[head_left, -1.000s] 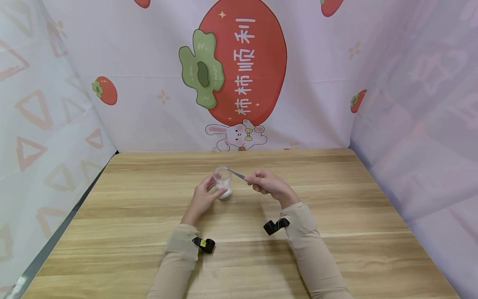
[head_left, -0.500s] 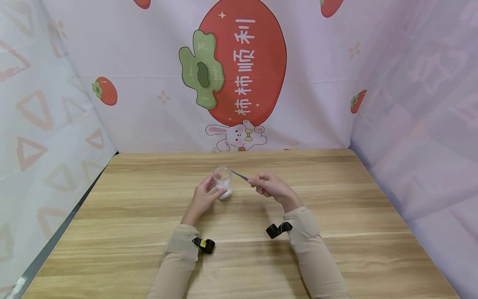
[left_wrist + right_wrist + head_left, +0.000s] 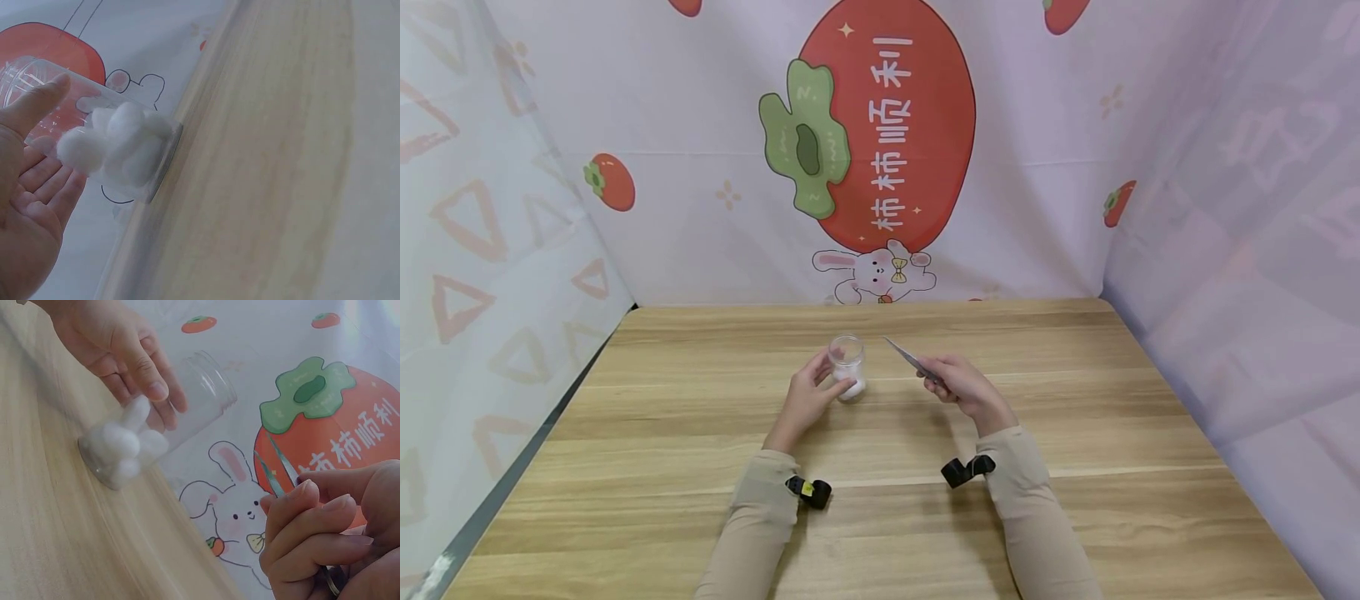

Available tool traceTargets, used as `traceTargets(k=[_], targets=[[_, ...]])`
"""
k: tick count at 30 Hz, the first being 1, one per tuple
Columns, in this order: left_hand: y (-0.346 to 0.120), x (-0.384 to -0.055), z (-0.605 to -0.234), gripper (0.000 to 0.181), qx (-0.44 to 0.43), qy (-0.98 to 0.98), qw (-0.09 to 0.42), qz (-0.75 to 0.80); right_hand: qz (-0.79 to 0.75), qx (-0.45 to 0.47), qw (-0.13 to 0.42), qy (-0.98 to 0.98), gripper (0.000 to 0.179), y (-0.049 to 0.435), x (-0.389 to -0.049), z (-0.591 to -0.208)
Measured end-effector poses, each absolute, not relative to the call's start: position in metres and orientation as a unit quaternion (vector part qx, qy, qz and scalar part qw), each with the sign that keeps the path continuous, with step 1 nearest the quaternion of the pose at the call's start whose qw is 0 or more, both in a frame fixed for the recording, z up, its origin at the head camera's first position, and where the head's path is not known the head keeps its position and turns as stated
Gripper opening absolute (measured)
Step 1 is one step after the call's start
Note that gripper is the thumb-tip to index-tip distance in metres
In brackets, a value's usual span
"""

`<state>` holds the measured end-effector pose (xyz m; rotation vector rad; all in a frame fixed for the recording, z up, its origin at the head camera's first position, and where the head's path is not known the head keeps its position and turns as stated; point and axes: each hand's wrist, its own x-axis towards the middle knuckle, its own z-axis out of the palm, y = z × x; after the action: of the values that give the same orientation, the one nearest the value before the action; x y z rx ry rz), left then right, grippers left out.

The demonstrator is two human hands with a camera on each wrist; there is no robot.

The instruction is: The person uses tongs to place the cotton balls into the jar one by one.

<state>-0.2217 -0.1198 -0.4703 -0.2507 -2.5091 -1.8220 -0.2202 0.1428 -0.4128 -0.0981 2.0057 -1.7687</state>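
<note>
A clear, lidless jar point(image 3: 847, 350) stands upright on the wooden table. White cotton balls point(image 3: 122, 442) fill its lower part. My left hand point(image 3: 807, 398) steadies the jar from the left, thumb on the near side and fingers behind it. To the right of the jar, my right hand point(image 3: 964, 388) pinches a pair of metal tweezers point(image 3: 912, 358) above the table. The tweezers point up and left, away from the jar's mouth. In the right wrist view their two tips stand apart with nothing between them.
The wooden table point(image 3: 662, 500) reaches back to a printed curtain point(image 3: 700, 100) with persimmon and rabbit drawings. Similar sheets hang along the left and right sides. A black wrist camera point(image 3: 811, 492) sits at the left sleeve and another black camera point(image 3: 967, 471) at the right.
My right hand has drawn back to the right and toward me, taking the tweezers from the jar's rim to clear of it. The left hand and jar have stayed put.
</note>
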Motion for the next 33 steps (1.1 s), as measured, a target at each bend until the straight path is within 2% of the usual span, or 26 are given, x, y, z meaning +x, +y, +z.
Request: traceTargets(k=[12, 33], targets=[[-0.119, -0.222, -0.47, 0.071, -0.078, -0.81, 0.017, -0.581, -0.669, -0.026, 0.24, 0.703, 0.023, 0.149, -0.22, -0.43], [-0.118, -0.222, -0.471, 0.072, -0.077, -0.807, 0.018, -0.585, -0.673, 0.02, 0.214, 0.708, 0.019, 0.153, -0.22, -0.448]])
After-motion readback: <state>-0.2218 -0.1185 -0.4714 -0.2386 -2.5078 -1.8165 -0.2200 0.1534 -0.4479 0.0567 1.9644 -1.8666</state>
